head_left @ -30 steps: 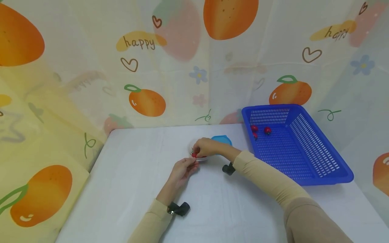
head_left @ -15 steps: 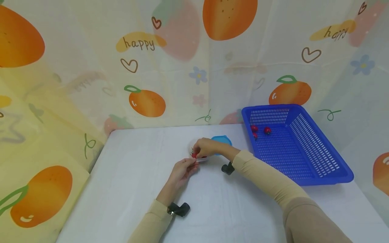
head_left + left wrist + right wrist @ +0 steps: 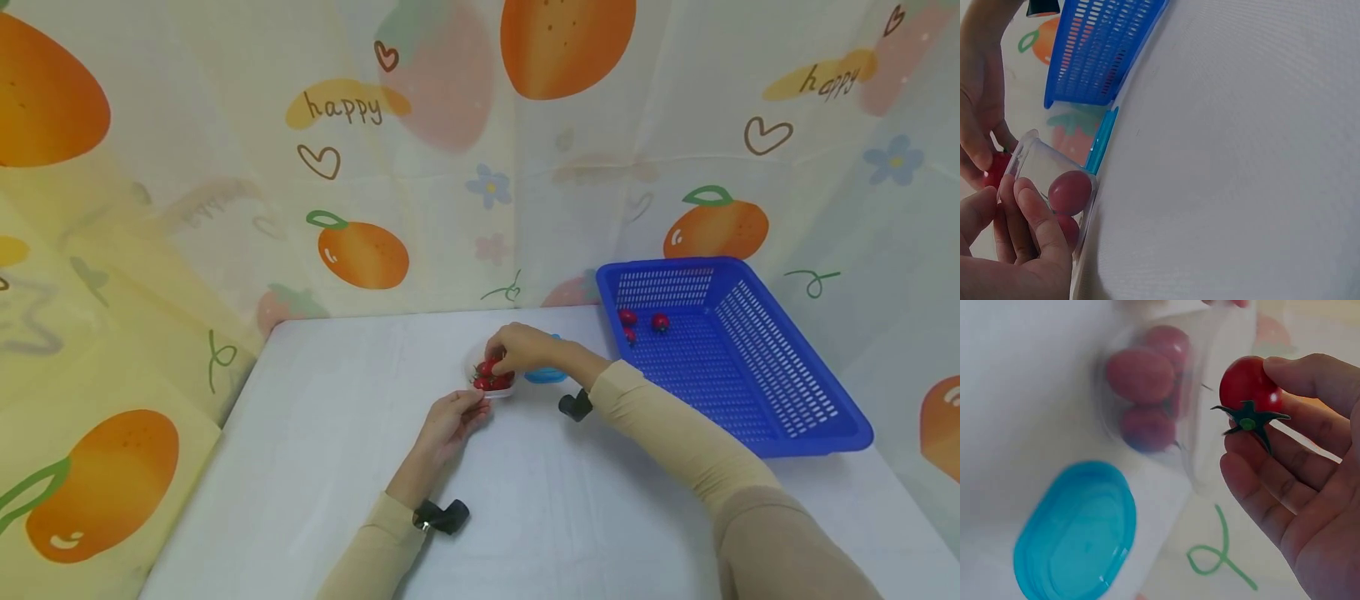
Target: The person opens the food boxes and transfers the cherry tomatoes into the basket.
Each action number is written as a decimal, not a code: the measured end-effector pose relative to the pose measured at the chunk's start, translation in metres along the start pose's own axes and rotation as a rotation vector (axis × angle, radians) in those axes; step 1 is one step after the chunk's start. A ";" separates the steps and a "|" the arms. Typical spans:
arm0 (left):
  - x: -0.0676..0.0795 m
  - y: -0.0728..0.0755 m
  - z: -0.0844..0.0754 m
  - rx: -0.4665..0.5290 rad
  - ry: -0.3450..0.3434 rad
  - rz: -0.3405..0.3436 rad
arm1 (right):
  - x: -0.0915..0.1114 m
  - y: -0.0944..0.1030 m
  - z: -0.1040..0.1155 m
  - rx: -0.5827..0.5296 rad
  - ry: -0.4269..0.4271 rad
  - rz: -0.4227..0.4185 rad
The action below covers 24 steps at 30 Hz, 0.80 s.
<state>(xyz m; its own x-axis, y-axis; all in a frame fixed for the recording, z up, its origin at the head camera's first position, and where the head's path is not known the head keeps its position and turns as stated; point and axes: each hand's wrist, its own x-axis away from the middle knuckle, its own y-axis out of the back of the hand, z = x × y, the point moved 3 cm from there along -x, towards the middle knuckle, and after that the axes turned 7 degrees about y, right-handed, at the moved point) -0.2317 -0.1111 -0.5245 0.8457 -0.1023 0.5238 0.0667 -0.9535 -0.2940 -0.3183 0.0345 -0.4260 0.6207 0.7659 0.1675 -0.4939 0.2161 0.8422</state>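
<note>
My right hand (image 3: 522, 346) pinches a red cherry tomato (image 3: 1249, 384) between thumb and fingers, its green leafy cap showing in the right wrist view. It is right above a small clear plastic container (image 3: 498, 395) that holds several cherry tomatoes (image 3: 1140, 375). At the container's near side, my left hand (image 3: 450, 421) grips the rim with thumb and fingertips. Through the clear wall, two tomatoes (image 3: 1070, 192) appear in the left wrist view. A blue translucent lid (image 3: 1079, 531) lies beside the container, partly hidden by the right wrist in the head view.
A large blue plastic basket (image 3: 795, 358) stands at the right, with a few cherry tomatoes (image 3: 660, 322) in its far left corner. White cloth covers the table (image 3: 337, 400). A fruit-patterned curtain (image 3: 450, 192) hangs along the back and left.
My right hand has moved up and slightly right from the container's near rim with a cherry tomato, uncovering the tomatoes in the container. The left hand has stayed in place.
</note>
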 end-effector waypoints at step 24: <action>0.002 -0.001 -0.001 -0.015 0.009 -0.021 | 0.055 0.073 -0.021 -0.082 -0.001 -0.298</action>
<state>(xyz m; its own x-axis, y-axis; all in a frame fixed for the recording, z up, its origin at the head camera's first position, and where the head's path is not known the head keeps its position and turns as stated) -0.2307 -0.1106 -0.5223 0.8392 -0.0844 0.5372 0.0767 -0.9596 -0.2705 -0.3331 0.1057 -0.3659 0.7462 0.6608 -0.0806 -0.3374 0.4798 0.8099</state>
